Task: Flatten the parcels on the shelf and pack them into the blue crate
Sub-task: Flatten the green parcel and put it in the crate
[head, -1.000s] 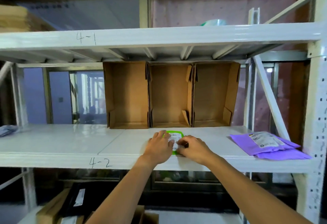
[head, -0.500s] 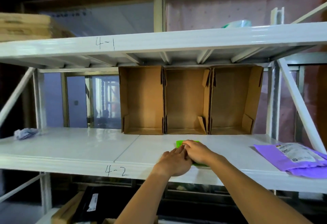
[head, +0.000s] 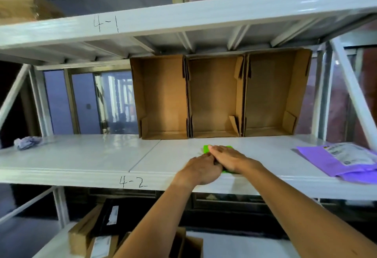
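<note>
A small green parcel [head: 207,149] lies flat on the white shelf [head: 102,155] marked 4-2, mostly hidden under my hands. My right hand [head: 229,159] lies flat on top of it with straight fingers pointing left. My left hand [head: 201,169] rests beside it, at the parcel's near left edge, fingers tucked under the right hand. Two purple parcels [head: 322,160] with a white label lie stacked at the shelf's right end. No blue crate is in view.
Three open cardboard boxes [head: 216,96] stand on their sides at the back of the shelf. A crumpled grey-blue rag [head: 27,142] lies at the far left. Below the shelf are cardboard boxes [head: 85,235] and a black parcel [head: 111,215]. The 4-1 shelf hangs overhead.
My right hand has slid left across the green parcel, now covering most of it, label included. My left hand has pulled back to its near edge. The camera has shifted.
</note>
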{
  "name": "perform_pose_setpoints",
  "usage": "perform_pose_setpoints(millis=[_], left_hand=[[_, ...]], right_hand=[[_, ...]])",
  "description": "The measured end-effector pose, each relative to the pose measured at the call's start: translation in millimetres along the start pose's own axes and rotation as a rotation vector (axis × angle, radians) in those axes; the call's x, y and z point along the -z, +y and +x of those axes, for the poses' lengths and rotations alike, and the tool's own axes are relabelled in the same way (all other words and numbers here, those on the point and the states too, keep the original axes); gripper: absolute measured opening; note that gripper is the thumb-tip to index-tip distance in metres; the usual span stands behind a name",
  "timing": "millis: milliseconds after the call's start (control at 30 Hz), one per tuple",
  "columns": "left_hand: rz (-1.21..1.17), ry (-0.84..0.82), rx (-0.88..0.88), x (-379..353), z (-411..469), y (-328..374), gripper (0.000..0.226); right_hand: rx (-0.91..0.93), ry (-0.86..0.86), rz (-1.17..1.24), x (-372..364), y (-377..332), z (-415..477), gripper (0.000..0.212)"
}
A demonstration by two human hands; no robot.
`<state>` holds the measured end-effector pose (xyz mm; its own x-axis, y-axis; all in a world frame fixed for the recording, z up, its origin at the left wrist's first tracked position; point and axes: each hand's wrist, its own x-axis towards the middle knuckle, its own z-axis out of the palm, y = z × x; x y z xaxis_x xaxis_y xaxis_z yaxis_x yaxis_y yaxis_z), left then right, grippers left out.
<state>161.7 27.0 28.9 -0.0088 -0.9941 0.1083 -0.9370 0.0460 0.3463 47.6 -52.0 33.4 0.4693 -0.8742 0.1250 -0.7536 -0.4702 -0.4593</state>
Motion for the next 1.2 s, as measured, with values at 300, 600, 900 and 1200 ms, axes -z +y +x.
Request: perform_pose_setpoints(millis=[300, 600, 900, 1200], left_hand=[[-0.193, 0.434, 0.137, 2, 26, -10, 0.031], [0.153, 0.002, -0.007, 0, 39, -8, 0.053], [0.19, -0.055, -0.029, -1, 58, -19, 0.051], [0.294, -0.037, -0.026, -2, 54, -15, 0.054]], right_hand=[[0.114, 0.151, -0.284, -3, 0, -12, 0.044], [0.047, -0.087, -0.288, 2, 12, 12, 0.054], [0.01, -0.13, -0.301, 3, 14, 17, 0.055], [0.019, -0.065, -0.454, -2, 10, 8, 0.058]])
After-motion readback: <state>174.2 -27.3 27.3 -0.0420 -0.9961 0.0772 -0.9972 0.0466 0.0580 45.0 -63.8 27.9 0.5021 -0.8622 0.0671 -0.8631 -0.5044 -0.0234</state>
